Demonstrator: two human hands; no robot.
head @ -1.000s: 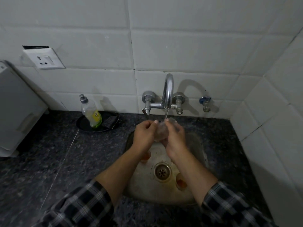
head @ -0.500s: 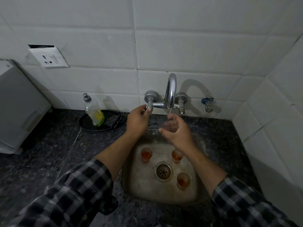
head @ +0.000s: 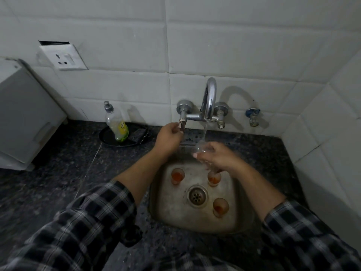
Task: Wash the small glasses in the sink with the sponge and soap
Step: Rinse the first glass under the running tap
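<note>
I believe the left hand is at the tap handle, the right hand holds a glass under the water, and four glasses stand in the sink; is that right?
Not quite: the head view shows three glasses standing in the sink, not four. The rest is right.

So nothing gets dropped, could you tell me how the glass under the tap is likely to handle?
The glass sits under running water, so probably slippery. The right hand alone holds it, so likely light. Being glass, probably breakable.

Sleeves (head: 88,222) black-white plaid; counter (head: 58,163) dark speckled; wall tiles (head: 234,45) white; glasses (head: 177,176) orange-tinted; soap bottle (head: 117,124) yellow-green label.
</note>
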